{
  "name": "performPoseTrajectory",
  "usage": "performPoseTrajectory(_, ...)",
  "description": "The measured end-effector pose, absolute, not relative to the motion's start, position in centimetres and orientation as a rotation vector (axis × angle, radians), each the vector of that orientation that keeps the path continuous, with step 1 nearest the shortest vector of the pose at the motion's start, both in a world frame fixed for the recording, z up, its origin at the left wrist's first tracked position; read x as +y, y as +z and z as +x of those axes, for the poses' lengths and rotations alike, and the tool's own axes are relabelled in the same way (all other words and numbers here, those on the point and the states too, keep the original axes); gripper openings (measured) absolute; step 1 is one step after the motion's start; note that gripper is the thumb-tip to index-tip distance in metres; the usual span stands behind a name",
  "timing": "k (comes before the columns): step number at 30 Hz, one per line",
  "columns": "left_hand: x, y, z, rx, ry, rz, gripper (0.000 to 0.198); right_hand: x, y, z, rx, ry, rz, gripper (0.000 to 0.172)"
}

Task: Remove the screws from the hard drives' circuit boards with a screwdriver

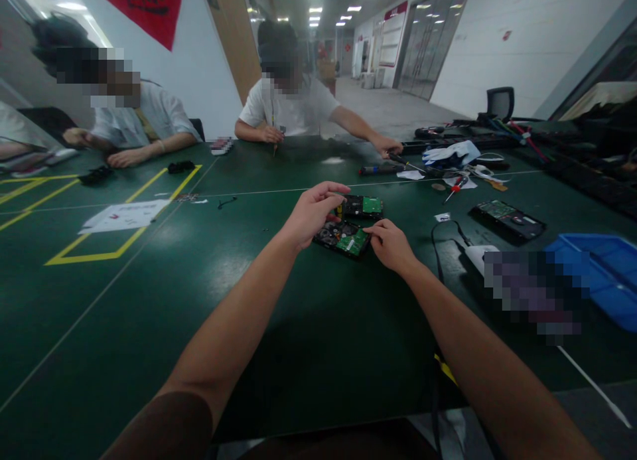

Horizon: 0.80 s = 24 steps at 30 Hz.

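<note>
Two hard drives lie close together on the green table, circuit-board sides up. Over the left end of the far hard drive (371, 206) is my left hand (318, 211), its fingers bent and apart; a small yellow patch shows by the fingertips, too small to name. The near hard drive (343, 239) sits slightly turned, in front of the far one. My right hand (391, 245) has thumb and index finger closed at its right edge. A third hard drive (507, 220) rests apart, further to the right.
To the right are a blue tray (604, 274), a white device with a cable (480, 257), a red screwdriver (455, 190) and gloves (450, 154). Across the table a person's hand (387, 146) reaches towards tools. Another person sits at left, beyond papers (122, 216) and yellow tape (84, 257).
</note>
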<state>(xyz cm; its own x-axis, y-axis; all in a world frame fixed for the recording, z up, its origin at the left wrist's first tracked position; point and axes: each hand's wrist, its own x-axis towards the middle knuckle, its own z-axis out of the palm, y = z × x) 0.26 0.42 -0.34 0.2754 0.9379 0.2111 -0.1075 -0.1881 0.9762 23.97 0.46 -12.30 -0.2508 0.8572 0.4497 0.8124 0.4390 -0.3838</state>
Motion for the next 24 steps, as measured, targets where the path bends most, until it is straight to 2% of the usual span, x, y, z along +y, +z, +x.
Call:
performPoseTrajectory(7,0.39,-0.52,0.72,0.752,1.188,1.343,0.01,0.47,-12.35,23.98,-2.089,0.104,-1.41,0.033)
performPoseTrajectory(24,0.39,-0.6,0.49,0.823,1.147,1.42,0.019,0.61,-12.48,24.02,-2.078,0.099,-1.369,0.032)
